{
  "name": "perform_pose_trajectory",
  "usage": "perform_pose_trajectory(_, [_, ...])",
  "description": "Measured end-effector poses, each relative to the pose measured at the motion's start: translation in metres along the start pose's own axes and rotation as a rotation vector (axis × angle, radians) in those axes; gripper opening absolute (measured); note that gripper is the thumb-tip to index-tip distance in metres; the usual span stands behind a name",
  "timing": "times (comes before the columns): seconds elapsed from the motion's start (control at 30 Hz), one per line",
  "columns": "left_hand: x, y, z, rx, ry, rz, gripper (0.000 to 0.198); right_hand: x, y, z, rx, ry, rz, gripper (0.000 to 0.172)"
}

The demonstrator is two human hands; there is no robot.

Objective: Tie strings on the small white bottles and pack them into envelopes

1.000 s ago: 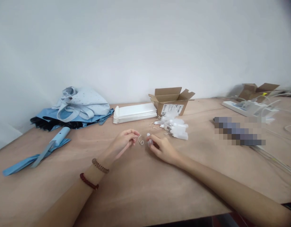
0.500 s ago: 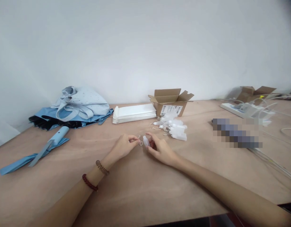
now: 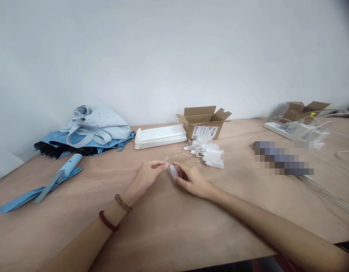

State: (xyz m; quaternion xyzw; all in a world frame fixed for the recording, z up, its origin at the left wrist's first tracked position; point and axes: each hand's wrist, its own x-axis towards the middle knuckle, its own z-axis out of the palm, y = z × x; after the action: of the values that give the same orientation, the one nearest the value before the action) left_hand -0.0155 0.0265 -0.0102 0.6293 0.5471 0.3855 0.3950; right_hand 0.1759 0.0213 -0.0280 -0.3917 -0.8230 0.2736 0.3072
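In the head view my left hand pinches a thin white string, whose end sticks up above the fingertips. My right hand has its thumb and fingers closed round a small translucent plastic bottle. The bottle is tilted, with its neck against my left fingertips. The string's ring is hidden at the neck, and I cannot tell whether it is around it. Just beyond my right hand lies a pile of similar small bottles with white strings.
Behind the pile stands an open cardboard box, left of it a stack of white packets. A folded blue umbrella and pale blue bag lie left. A power strip with cables and a blurred dark object lie right.
My left hand has brought the string and its small ring to the neck of the bottle. A gap showed between them before. The right hand has barely moved.
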Motion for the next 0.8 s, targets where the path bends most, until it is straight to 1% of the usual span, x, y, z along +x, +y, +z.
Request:
perform_pose_trajectory(0.07, [0.0001, -0.0013, 0.0015, -0.003, 0.008, 0.007, 0.03, 0.0003, -0.0006, -0.0006, 0.008, -0.008, -0.013, 0.045])
perform_pose_trajectory(0.2, [0.0008, -0.0039, 0.0044, 0.026, 0.034, 0.061, 0.026, 0.0012, 0.0008, -0.0009, 0.052, -0.031, -0.011, 0.045])
perform_pose_trajectory(0.33, [-0.0001, -0.0058, 0.0049, 0.087, 0.007, 0.104, 0.026, 0.0018, 0.0051, 0.0004, 0.097, -0.038, -0.007, 0.046])
perform_pose_trajectory(0.47, [-0.0025, -0.0088, 0.0042, 0.26, 0.016, 0.245, 0.029, 0.0021, 0.0071, 0.0015, 0.119, -0.037, -0.001, 0.041])
perform_pose_trajectory(0.6, [-0.0052, -0.0093, 0.0049, 0.442, 0.053, 0.454, 0.026, 0.0017, 0.0046, 0.0007, 0.133, -0.018, 0.026, 0.036])
perform_pose_trajectory(0.7, [-0.007, -0.0081, 0.0065, 0.451, 0.06, 0.549, 0.024, 0.0013, 0.0028, 0.0001, 0.132, -0.004, 0.018, 0.034])
perform_pose_trajectory(0.8, [-0.0076, -0.0084, 0.0077, 0.413, 0.075, 0.562, 0.022, 0.0017, 0.003, 0.001, 0.125, 0.0, 0.017, 0.035])
